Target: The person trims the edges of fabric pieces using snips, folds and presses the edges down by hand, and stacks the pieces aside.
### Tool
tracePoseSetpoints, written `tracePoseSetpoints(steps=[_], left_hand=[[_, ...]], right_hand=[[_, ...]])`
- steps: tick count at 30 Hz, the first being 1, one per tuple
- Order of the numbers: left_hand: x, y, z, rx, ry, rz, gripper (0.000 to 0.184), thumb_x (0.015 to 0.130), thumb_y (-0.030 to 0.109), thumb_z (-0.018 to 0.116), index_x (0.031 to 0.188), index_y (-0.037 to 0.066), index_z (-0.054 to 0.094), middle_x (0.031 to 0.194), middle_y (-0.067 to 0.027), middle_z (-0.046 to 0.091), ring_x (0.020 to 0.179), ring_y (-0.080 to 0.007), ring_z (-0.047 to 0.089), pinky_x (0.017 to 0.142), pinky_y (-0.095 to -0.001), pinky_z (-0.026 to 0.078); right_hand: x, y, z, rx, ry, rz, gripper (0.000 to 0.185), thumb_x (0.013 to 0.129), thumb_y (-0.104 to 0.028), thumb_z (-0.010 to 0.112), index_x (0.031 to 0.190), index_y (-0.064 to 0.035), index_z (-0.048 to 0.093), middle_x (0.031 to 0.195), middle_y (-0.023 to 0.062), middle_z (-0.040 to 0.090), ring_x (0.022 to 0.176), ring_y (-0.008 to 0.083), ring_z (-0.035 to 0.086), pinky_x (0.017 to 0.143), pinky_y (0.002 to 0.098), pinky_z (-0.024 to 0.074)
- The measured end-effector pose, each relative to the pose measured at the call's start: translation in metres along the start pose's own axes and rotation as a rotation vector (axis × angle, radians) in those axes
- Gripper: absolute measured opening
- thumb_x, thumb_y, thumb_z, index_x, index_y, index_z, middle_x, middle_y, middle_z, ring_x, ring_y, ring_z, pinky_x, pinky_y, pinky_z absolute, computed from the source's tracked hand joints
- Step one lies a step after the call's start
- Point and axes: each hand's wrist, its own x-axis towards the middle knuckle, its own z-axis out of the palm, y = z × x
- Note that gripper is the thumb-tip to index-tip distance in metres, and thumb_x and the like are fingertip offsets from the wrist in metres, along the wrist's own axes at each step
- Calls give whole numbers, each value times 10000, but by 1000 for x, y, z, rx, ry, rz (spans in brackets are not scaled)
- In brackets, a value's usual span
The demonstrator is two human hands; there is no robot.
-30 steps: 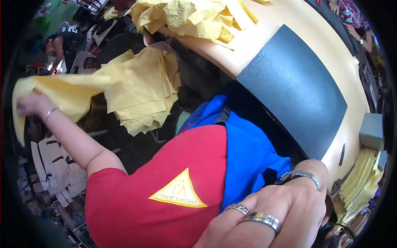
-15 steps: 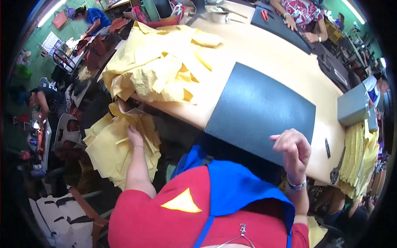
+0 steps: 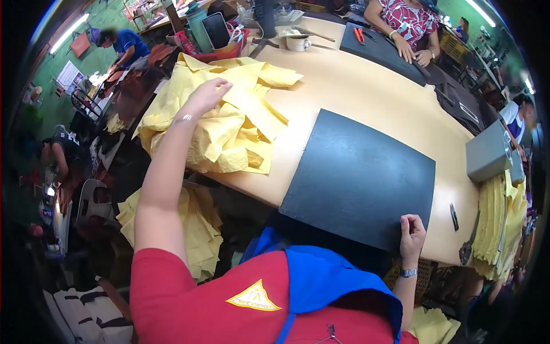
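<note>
My left hand (image 3: pixel 207 96) is stretched over the top of a crumpled pile of yellow sheets (image 3: pixel 232 157) at the table's left side. Its fingers reach out to the right, close to or touching the upper sheets; I see nothing gripped in them. My right hand (image 3: pixel 412 229) is curled closed at the lower right edge of a dark flat board (image 3: pixel 361 172), with no object visible in it. Below the table edge, at left, more yellow sheets (image 3: pixel 197 229) hang in a stack, partly hidden by my left forearm.
A small dark pointed tool (image 3: pixel 454 217) lies right of the board. A grey box (image 3: pixel 488 152) stands at the right edge above hanging yellow sheets (image 3: pixel 490 215). At the back are a red basket (image 3: pixel 220 53), a mug (image 3: pixel 298 43) and a person's hands (image 3: pixel 413 54) on another dark mat.
My left hand has moved from the lower yellow stack up to the pile on the table. My right hand has come down to the board's edge, and its fingers are more tightly curled.
</note>
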Motion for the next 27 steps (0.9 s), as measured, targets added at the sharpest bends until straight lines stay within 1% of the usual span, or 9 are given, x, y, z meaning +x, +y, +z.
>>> tracePoseSetpoints(steps=[1,7,11,12,15,18,23,26,27], left_hand=[[23,1,12,32,-146,-64,553,918,500,577,1206,31,631,1210,-182,647,1183,-296,592,1017,-416,435],[69,46,77,643,94,-261,639,843,532,658,1297,97,548,1315,-135,578,1211,-294,574,1008,-574,404],[96,31,115,770,74,-287,447,868,320,642,1255,111,563,1298,-91,576,1208,-288,573,948,-605,415],[92,33,110,775,80,-240,354,896,247,554,1217,98,582,1226,-120,619,1095,-274,639,904,-561,463],[104,29,97,510,256,-252,300,930,284,502,1149,100,592,1114,-155,661,1004,-332,665,860,-543,493],[114,66,66,59,633,-289,288,979,323,426,1106,102,560,1040,-178,673,963,-394,652,814,-527,502],[120,145,47,-335,1055,144,225,988,277,508,1070,67,523,1000,-182,659,894,-387,636,764,-487,489],[55,235,75,-609,790,409,209,988,228,566,975,21,552,866,-155,631,779,-305,624,699,-386,497],[33,251,96,-587,744,626,173,979,186,588,955,16,566,822,-142,618,738,-272,610,680,-379,488]], right_hand=[[0,1,0,2,2,-1,148,973,-138,617,894,-15,602,831,-16,567,803,70,504,749,214,414],[1,-5,3,-16,50,-15,162,927,-122,658,854,14,609,773,22,576,754,101,528,713,243,435],[1,-11,3,-26,70,-18,160,915,-107,662,833,18,607,764,44,579,736,121,539,697,255,440],[1,-10,2,-40,66,-34,157,914,-104,661,833,18,606,764,48,579,733,126,541,694,256,440],[1,-12,2,-38,56,-37,146,909,-96,661,835,18,608,765,56,584,726,137,546,691,260,442],[3,-10,4,-32,49,-43,133,906,-86,658,840,19,612,768,62,590,727,141,553,693,264,446],[2,-9,2,-51,56,-13,112,898,-79,666,855,17,627,788,65,612,740,135,581,695,269,465],[2,-16,2,-26,54,26,102,900,-83,669,878,12,640,788,62,618,739,130,590,698,260,472],[0,-17,2,1,77,27,96,903,-84,667,902,9,641,804,62,620,746,128,592,705,256,474]])
